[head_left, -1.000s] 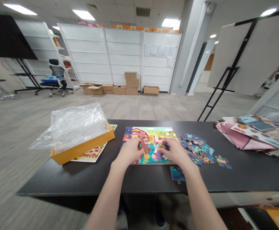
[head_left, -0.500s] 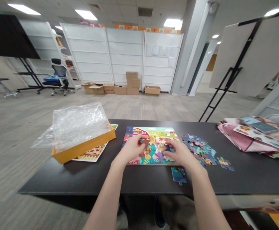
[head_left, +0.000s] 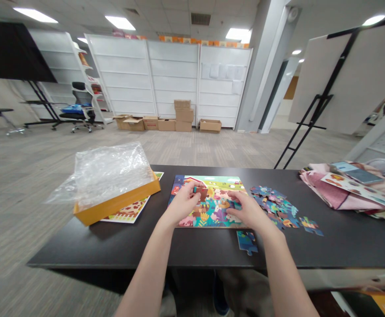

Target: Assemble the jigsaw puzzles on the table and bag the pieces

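We pinch a flat brown jigsaw pc (head_left: 202, 193) w/ our L hand (head_left: 186, 203) over the bright, flat farm-pic board (head_left: 227, 181), our R hand (head_left: 246, 208) loose, fingers spread, at its R side.

single head-worn view: looks forward and down, puzzle board (head_left: 214, 210) close below, white shelving (head_left: 172, 70) far beyond.

Ceiling light panels (head_left: 120, 23): bright, overexposed, lighting from above
Clear plastic bag (head_left: 113, 171): crinkled glare
Jigsaw puzzle (head_left: 216, 215): fine detail soft
Carpet (head_left: 10, 246): blurred near left
Television (head_left: 10, 50): slanted by edge distortion, far left
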The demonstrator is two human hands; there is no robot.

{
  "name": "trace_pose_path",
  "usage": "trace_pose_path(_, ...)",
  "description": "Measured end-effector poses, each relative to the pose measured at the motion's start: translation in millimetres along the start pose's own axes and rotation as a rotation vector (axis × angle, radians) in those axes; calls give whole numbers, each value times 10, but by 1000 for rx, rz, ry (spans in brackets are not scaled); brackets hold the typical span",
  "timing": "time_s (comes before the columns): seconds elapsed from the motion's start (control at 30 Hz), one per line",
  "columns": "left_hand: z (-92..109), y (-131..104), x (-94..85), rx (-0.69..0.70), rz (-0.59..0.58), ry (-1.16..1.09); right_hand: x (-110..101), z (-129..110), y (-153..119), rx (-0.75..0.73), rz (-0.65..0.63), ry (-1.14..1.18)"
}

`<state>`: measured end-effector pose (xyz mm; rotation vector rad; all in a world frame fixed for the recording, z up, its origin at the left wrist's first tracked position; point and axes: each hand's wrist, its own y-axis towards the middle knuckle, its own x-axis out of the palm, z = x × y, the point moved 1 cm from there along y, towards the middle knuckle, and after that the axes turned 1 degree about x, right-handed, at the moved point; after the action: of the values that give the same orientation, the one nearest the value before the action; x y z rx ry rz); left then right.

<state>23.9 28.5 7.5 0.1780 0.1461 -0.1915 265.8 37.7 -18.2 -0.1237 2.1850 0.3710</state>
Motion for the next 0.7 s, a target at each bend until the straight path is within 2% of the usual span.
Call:
trace_pose_path(0.13,-5,1,14,-13,-20,-31,2,8,13,16,-25,-7)
trace_pose_path(0.43,15,-11,12,86,-16,226,-11,25,11,4,-8,-17)
trace_pose_path(0.6,21,-31,49,-46,-60,-21,-44,24,-14,-30,-17,21)
trace_pose_path(0.7,10,-31,55,-74,-67,-70,-89,0,-38,-48,-24,90)
